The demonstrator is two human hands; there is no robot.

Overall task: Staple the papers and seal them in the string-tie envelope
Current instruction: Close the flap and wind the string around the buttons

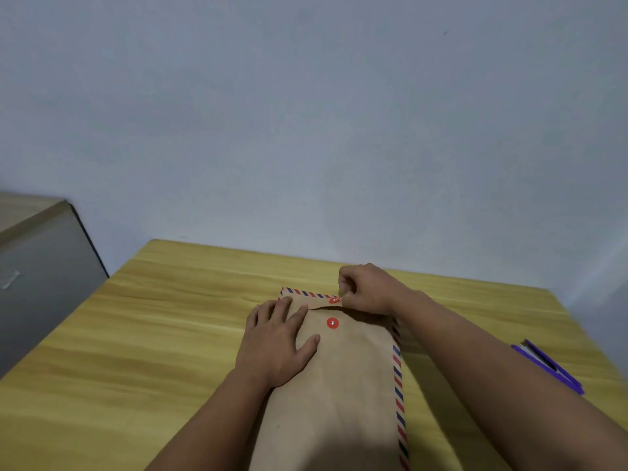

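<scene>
A brown string-tie envelope (343, 385) with red-and-blue striped edges lies lengthwise on the wooden table, its flap at the far end. Two red button discs show: one on the flap (334, 300), one on the body (332, 323). My left hand (278, 345) lies flat with fingers spread on the envelope's upper left part, pressing it down. Beside the flap button, my right hand (367, 288) has its fingers curled and pinches the thin string. The papers are not in sight.
The yellow wooden table (153, 334) stands against a pale wall. A purple stapler (547, 365) lies at the right, partly behind my right forearm. A grey cabinet (40, 266) stands off the table's left side.
</scene>
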